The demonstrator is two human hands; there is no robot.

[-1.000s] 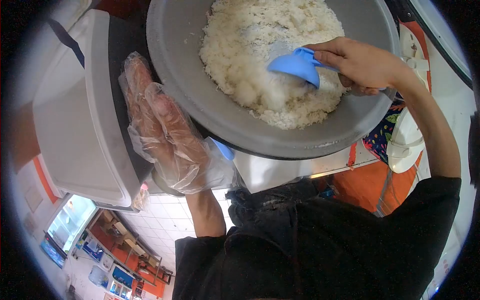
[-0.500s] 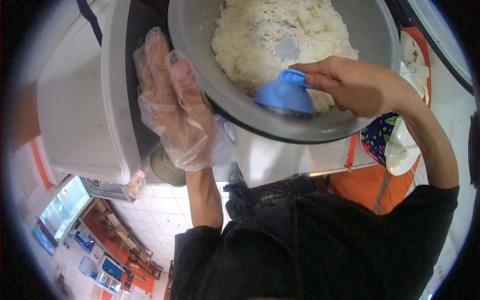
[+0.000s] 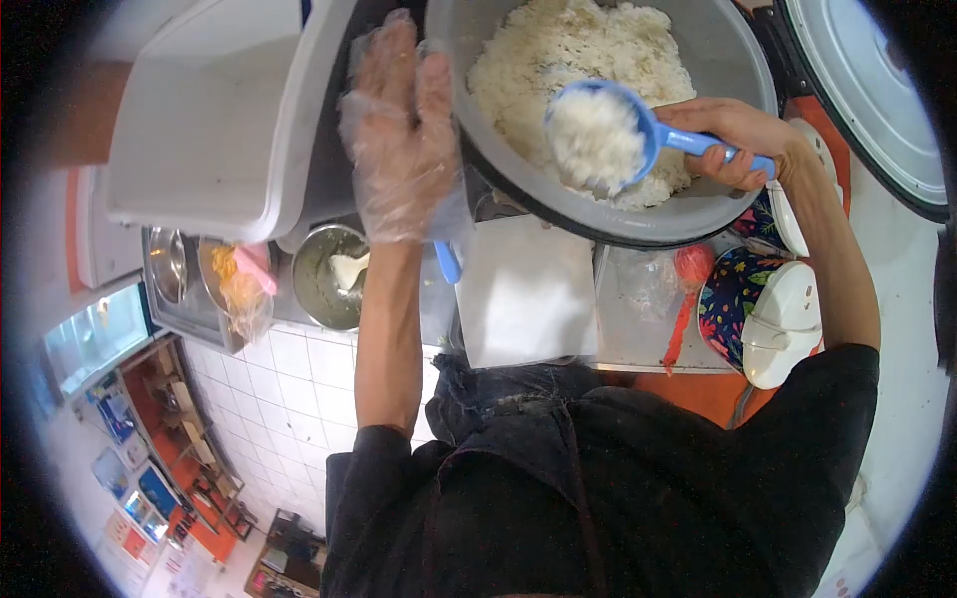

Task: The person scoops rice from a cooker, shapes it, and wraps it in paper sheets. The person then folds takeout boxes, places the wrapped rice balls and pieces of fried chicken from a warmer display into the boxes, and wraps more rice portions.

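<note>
White rice fills part of a large grey pot. Over it, my bare right hand grips the handle of a blue scoop, whose round bowl faces up, heaped with rice. My left hand, in a clear plastic glove, is beside the pot's left rim with its fingers stretched out, holding nothing. Below that hand the blue handle of another utensil shows; its other end is hidden. White paper lies on the counter in front of the pot.
At the left stands an open white container. A metal bowl with a white paddle and a pink-handled item sit below it. On the right are the round pot lid, a red ball-like object and a flower-patterned container.
The blue scoop has turned from bowl-down in the rice to bowl-up, now full of rice. My left hand has shifted up and right in the view, and more of the counter shows.
</note>
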